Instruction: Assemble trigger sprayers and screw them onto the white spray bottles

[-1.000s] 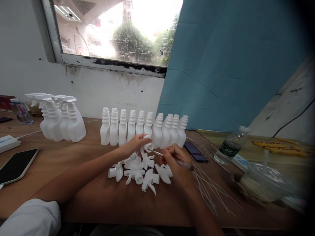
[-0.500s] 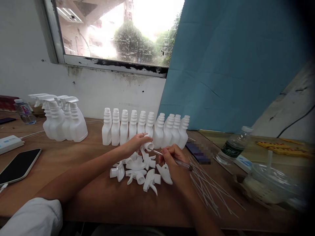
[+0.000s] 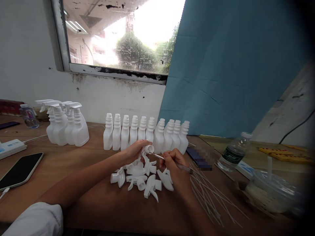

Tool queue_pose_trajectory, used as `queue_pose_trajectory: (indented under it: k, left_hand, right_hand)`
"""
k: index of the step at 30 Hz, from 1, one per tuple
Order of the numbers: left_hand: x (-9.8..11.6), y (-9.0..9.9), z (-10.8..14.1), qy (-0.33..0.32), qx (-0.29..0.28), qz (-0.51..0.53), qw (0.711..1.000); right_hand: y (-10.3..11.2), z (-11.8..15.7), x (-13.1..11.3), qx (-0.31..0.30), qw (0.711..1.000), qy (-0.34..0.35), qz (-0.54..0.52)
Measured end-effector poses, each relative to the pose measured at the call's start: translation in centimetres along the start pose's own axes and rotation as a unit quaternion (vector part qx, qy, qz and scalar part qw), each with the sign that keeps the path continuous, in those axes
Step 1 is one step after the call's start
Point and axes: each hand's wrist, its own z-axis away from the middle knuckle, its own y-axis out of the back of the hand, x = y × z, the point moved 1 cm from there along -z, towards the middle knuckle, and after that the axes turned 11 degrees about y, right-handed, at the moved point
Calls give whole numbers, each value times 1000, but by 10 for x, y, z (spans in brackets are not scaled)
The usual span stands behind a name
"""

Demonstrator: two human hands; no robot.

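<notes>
Gently: thin tool (image 3: 184, 168) at the mouth of the spray head (image 3: 147, 150)

The left hand (image 3: 136, 151) is clamped on the spray head, mouth toward the right hand (image 3: 175, 163), above the loose heads (image 3: 136, 169) on the table (image 3: 98, 203). The right hand grips the tool's handle; I cannot tell whether the tip is inside. Working well likely means a firm left hold, the shaft aligned with the mouth, and light pressure; a slanted push could slip toward the fingers.

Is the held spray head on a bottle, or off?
Off: the left hand holds the spray head, and the opening of its collar is visible.
</notes>
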Motion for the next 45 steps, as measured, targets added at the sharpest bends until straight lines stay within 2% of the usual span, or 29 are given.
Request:
queue_pose_trajectory:
  k: [6,14,23,25,27,29,31,33,38,41,43,45]
  left_hand:
    - [-1,-1,-1,18,-19,33,999]
    - [-2,-1,0,79,-55,83,992]
    - [-7,-3,-3,113,-96,125,981]
    - [-7,-2,-3,109,-94,124,982]
    - [-6,-1,-3,99,-91,124,983]
    - [-4,1,-2,89,-90,119,985]
    - [-2,3,-1,87,-93,111,986]
    - [0,4,0,83,-95,84,988]
    - [8,13,1,38,-67,-2,997]
    - [17,23,6,28,-14,-69,997]
    - [25,30,12,19,36,-185,982]
    - [32,36,19,2,67,-317,946]
  right_hand:
    - [0,2,2,-14,1000,-10,-11]
    - [0,6,2,-9,1000,20,22]
    - [4,7,11,-26,985,109,131]
    - [4,5,7,-50,976,132,164]
    - [4,2,2,-102,963,167,187]
    - [4,0,-2,-156,949,195,190]
    - [5,0,-3,-183,944,203,185]
    - [6,-1,-2,-180,947,197,180]
    - [11,-2,-4,-126,959,187,172]
    - [19,-6,-12,-84,966,147,193]
    - [27,-10,-14,-57,967,104,227]
    - [39,-16,-12,-39,960,49,274]
